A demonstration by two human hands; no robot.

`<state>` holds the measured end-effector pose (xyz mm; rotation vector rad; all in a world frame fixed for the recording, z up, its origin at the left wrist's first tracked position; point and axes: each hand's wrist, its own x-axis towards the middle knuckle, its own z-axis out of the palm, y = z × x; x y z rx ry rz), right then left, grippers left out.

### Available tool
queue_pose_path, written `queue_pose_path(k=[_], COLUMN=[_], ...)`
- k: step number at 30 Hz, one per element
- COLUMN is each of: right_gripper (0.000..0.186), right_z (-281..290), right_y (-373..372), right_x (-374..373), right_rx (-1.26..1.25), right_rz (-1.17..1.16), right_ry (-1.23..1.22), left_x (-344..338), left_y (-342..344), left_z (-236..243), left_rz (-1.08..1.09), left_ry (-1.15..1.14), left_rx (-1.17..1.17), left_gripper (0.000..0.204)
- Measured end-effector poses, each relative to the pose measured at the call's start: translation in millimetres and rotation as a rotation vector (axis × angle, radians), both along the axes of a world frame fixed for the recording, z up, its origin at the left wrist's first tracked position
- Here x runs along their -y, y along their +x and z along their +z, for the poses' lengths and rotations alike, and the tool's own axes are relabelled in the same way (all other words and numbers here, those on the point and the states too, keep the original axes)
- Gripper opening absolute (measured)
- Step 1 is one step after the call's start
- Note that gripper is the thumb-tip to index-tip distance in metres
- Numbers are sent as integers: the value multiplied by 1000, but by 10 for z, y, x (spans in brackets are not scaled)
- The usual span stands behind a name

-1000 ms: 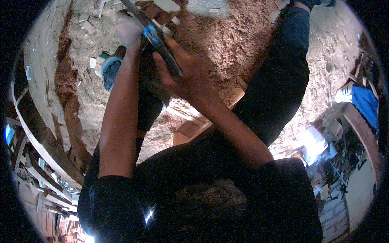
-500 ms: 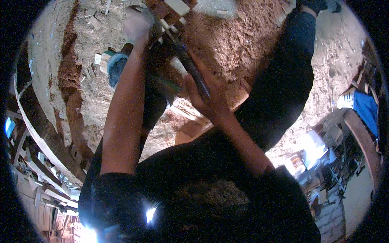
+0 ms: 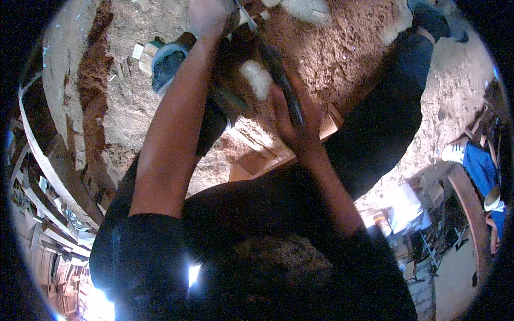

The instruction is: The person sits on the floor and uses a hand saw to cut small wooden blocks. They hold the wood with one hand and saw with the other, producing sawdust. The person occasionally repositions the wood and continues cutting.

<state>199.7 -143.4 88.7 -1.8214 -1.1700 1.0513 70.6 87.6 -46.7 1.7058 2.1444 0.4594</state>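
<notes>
My left hand [image 3: 211, 16], blurred at the top of the view, is closed on something I cannot make out beside small wooden pieces [image 3: 262, 15]. My right hand [image 3: 297, 117] grips the lower part of a long dark tool [image 3: 277, 72], whose thinner, pale upper end reaches up beside my left hand. Beneath the tool lie a pale patch [image 3: 254, 77], a dim greenish bar [image 3: 227, 96] and sunlit boards [image 3: 254, 155] between my legs.
My left shoe [image 3: 168, 69] and right foot [image 3: 436, 24] rest on dirt strewn with shavings [image 3: 332, 59]. Wood scraps [image 3: 43, 198] crowd the left. At right are a curved plank [image 3: 466, 203], blue cloth [image 3: 476, 166], white bags [image 3: 404, 206] and a small container [image 3: 382, 223].
Both my hands and the dark tool have shifted rightward in the view; my right hand has also come down toward me. The surroundings have shifted somewhat as well.
</notes>
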Motion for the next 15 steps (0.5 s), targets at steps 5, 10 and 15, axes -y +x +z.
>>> queue_pose_path(k=[5, 10, 15], right_gripper=[32, 27, 21], right_z=[154, -9, 154], right_y=[-123, 13, -282], right_x=[-412, 244, -544], right_rx=[39, 86, -27], right_rz=[52, 8, -116], right_ry=[74, 143, 149], left_x=[52, 23, 57], left_y=[-78, -22, 228], left_z=[-96, 17, 218], left_rz=[-1, -1, 86], left_ry=[78, 26, -6], left_rx=[271, -71, 57], left_gripper=[34, 31, 28])
